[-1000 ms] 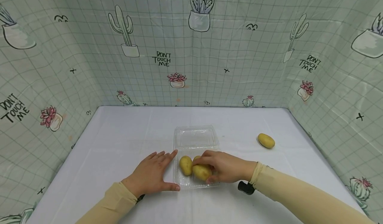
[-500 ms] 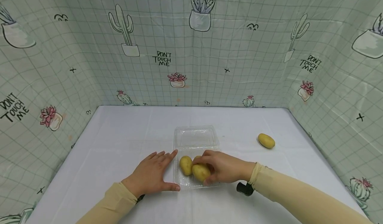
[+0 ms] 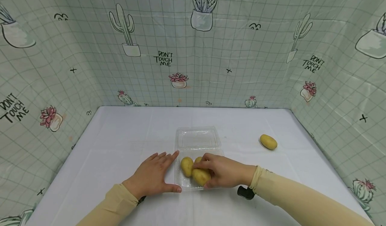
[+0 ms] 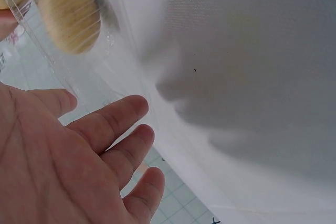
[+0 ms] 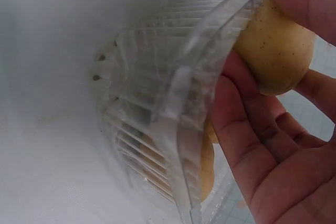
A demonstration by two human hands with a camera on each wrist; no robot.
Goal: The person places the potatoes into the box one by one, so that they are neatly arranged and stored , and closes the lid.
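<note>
A clear plastic clamshell box [image 3: 197, 138] lies with its lid folded back, away from me. My right hand [image 3: 227, 170] reaches into its base and grips a potato [image 3: 201, 177] between thumb and fingers; the right wrist view shows that potato [image 5: 278, 45] behind the ribbed wall. Left of it in the base is another potato [image 3: 187, 166], and a third potato [image 3: 198, 159] shows partly behind my fingers. My left hand [image 3: 152, 176] is spread with straight fingers at the box's left side, index and thumb tips at its edge.
One more potato [image 3: 268, 142] lies on the white-covered table [image 3: 129, 128], to the right of the box. Cactus-printed cloth walls [image 3: 196, 58] enclose the table at the back and both sides. A black wrist camera [image 3: 245, 192] sits under my right wrist.
My right hand has shifted slightly left and towards me, and the gripped potato has moved with it inside the base. The left hand has stayed in place.
</note>
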